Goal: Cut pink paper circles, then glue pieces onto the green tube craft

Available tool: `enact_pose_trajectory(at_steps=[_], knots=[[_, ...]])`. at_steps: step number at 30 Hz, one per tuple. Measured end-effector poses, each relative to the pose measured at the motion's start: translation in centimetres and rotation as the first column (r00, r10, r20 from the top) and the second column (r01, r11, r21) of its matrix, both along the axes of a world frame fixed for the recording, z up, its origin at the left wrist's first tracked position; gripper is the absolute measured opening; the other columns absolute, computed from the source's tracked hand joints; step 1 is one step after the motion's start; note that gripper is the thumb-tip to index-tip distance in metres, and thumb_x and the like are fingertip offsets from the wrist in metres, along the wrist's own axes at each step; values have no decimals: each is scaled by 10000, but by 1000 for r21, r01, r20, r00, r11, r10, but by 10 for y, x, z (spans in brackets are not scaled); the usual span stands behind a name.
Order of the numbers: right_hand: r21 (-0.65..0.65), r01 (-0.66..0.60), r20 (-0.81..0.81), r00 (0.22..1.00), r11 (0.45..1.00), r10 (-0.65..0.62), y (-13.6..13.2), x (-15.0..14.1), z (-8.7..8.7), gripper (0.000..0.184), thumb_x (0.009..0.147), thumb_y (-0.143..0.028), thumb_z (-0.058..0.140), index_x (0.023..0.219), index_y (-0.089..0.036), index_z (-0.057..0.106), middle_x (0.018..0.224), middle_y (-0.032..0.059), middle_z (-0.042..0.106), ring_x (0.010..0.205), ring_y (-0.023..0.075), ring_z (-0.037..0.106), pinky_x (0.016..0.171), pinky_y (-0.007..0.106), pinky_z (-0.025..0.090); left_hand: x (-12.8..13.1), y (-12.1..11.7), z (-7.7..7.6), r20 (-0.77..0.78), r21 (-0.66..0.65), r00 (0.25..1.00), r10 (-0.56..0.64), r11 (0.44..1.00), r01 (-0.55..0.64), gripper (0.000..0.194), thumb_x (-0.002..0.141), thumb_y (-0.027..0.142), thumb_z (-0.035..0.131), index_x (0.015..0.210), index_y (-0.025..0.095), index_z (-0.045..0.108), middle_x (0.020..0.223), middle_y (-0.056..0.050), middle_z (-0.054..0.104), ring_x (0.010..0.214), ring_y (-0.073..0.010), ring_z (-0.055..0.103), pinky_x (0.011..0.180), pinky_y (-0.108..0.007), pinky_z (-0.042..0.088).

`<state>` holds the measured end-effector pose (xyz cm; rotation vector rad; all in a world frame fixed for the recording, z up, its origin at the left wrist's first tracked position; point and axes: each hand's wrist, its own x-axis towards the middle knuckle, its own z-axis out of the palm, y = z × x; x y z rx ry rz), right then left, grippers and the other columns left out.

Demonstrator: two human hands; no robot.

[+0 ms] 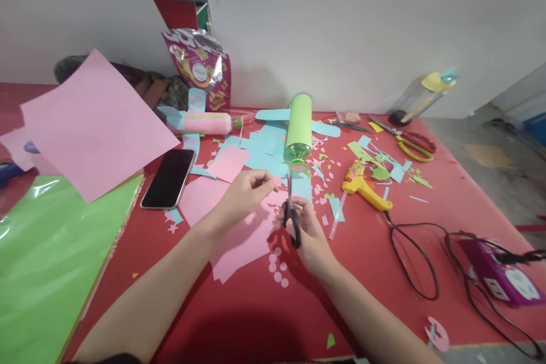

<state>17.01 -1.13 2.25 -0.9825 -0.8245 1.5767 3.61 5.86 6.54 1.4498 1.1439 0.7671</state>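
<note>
My right hand (309, 233) is closed around the black handles of a pair of scissors (290, 205), whose blades point up and away from me. My left hand (246, 192) pinches a small piece of pink paper (275, 196) right beside the blades. Under both hands lie larger pink sheets (239, 242) on the red table (362, 273). A few small pink cut-out circles (278, 267) lie just in front of my right wrist. Just beyond the blades lies a bottle wrapped in green paper (298, 125) on blue paper scraps.
A black phone (169, 178) lies left of my hands. A yellow glue gun (362, 185) with its black cord, another pair of scissors (409, 142) and a purple box (505, 276) are to the right. Green sheets (51, 261) and a big pink sheet (94, 125) fill the left.
</note>
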Motion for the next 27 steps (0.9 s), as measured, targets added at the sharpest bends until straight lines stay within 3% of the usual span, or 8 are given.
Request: enact_pose_trajectory(at_steps=[6,12,27], knots=[[24,-130,34,991,991,129,-4,2,2,441,674,-500,639,982,-265,428,824,-12,479,733,133,534,692,302,443,5,-4,5,-23,48,998,51,998,-50,195,740,265,474,576,160,489,595,15,494,612,-111,467,570,-225,371],[30,-70,103,992,997,67,-4,4,8,425,657,-543,631,964,-285,491,864,8,498,786,154,512,722,317,449,9,-8,3,-65,134,998,-17,991,26,172,735,235,448,582,163,480,584,19,511,608,-113,481,605,-232,390],[85,-70,61,996,994,65,-5,6,-3,388,714,-530,591,997,-283,496,902,20,509,832,162,507,741,285,442,12,-13,-2,-59,134,997,40,991,-31,186,751,240,449,586,160,474,578,21,504,587,-108,470,580,-220,377]])
